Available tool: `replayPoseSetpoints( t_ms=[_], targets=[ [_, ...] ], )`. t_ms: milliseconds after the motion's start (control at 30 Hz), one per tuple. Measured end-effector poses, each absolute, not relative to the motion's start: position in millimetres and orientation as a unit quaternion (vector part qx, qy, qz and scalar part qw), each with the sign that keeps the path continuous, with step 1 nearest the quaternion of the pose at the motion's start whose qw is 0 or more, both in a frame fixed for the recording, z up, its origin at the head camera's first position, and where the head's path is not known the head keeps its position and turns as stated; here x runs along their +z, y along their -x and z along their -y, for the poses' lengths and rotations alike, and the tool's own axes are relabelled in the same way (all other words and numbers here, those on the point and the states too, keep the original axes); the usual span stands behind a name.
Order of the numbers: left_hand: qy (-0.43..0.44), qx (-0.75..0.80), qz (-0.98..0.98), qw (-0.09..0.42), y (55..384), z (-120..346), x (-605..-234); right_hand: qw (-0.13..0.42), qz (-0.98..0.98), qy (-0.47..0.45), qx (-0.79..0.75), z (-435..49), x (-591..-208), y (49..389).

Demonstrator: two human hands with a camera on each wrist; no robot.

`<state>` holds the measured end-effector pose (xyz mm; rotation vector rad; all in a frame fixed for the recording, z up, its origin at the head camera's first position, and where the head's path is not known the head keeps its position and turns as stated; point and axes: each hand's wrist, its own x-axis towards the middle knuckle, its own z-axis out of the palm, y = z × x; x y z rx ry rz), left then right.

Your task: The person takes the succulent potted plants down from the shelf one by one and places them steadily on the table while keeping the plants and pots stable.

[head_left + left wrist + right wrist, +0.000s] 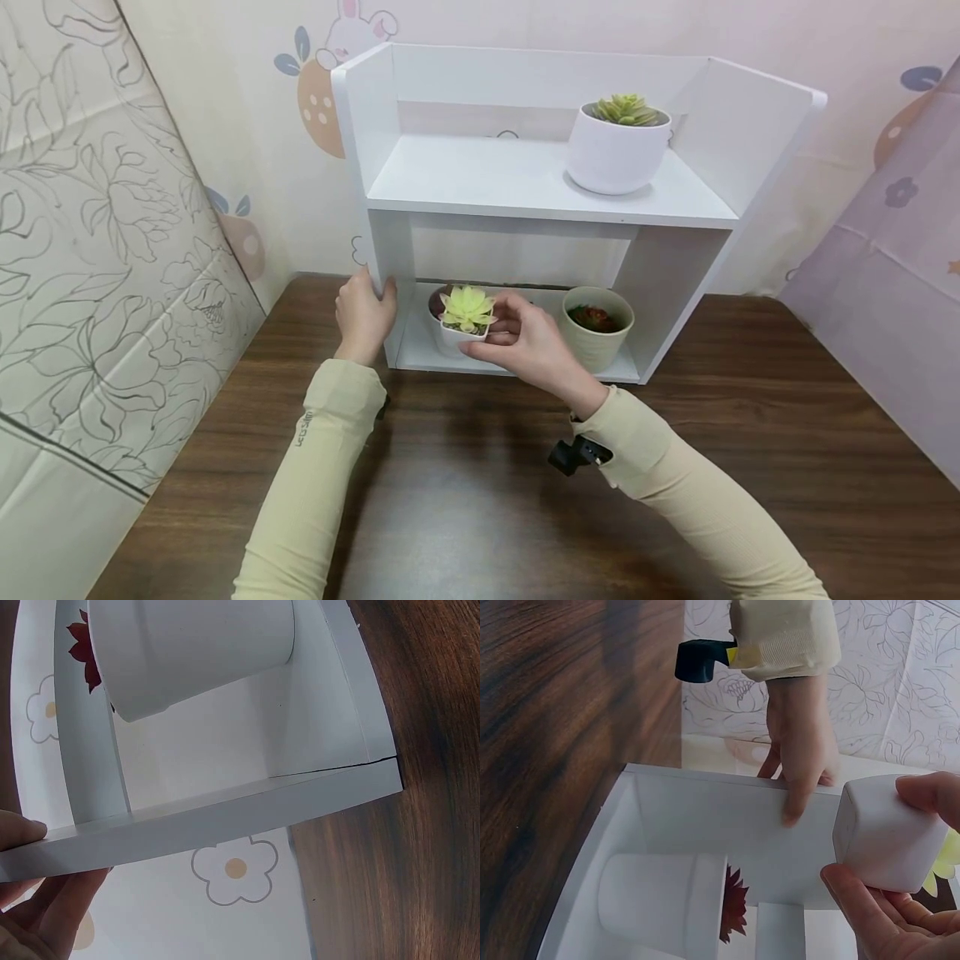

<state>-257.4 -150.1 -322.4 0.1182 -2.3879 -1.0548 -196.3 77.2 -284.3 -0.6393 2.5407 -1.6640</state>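
Right grip (534,340) pinching the small pot (889,832), likely light, stiff, slick, best held by its sides, left grip (364,312) clasping the shelf (472,171)!

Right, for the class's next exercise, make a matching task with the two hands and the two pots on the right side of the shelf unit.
Column one
1. Left hand
2. Right hand
3. Round white pot
4. Cream pot

Column two
A. Stands on the upper shelf
B. Holds a small white pot
C. Stands on the lower shelf, with a reddish plant inside
D. Grips the unit's left side panel

Right pairs: 1-D, 2-B, 3-A, 4-C
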Motion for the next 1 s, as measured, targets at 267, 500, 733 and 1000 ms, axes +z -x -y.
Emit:
replayPoseSetpoints(
  t_ms=[267,500,733,1000],
  targets=[
    [-0.042,-0.390,0.881,0.263,257.8,150.1,-322.9,0.034,-0.827,0.194,-0.526,-76.9,-287.3,194.4],
    [-0.042,-0.391,0.881,0.262,257.5,150.0,-322.9,0.036,-0.832,0.193,-0.518,-77.4,-292.6,193.8],
    [-0.045,-0.391,0.882,0.260,257.3,150.6,-322.8,0.030,-0.836,0.197,-0.511,-76.3,-297.6,193.7],
    [-0.043,-0.393,0.881,0.261,258.1,151.5,-324.2,0.043,-0.834,0.191,-0.516,-76.5,-302.6,194.3]
  ],
)
